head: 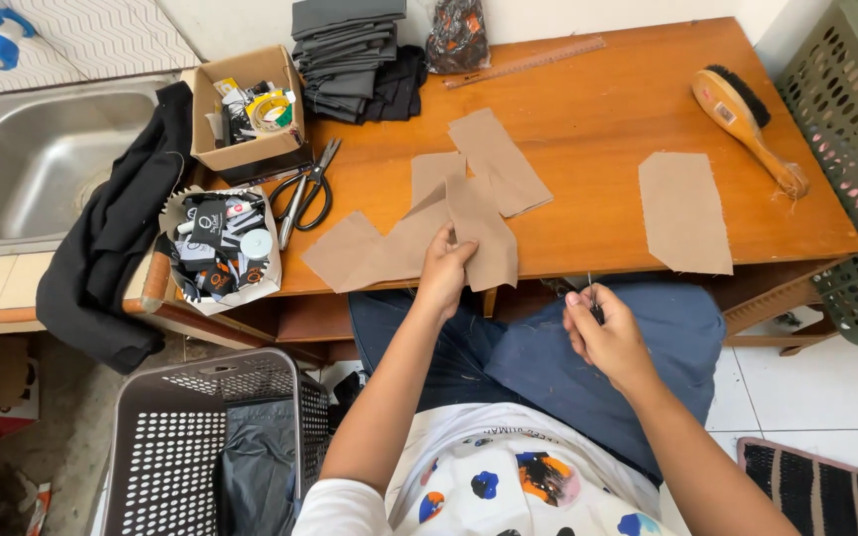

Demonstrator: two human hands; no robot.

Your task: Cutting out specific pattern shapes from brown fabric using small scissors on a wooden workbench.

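Observation:
My left hand (pixel 444 266) pinches the near edge of a tan fabric piece (pixel 479 230) lying at the front of the wooden table (pixel 598 109). Several more tan pieces (pixel 494 159) overlap beside it. My right hand (pixel 600 333) hovers over my lap and is closed on a small dark tool (pixel 595 310), too small to identify. A separate tan piece (pixel 685 210) lies to the right on the table.
Black scissors (pixel 308 191), a cardboard box of tape rolls (pixel 248 109), a bag of labels (pixel 218 248), folded dark cloth (pixel 350 55), a ruler (pixel 526 62) and a wooden brush (pixel 742 117) are on the table. Laundry baskets (pixel 201 437) (pixel 851 169) stand at both sides. A sink (pixel 37 159) is left.

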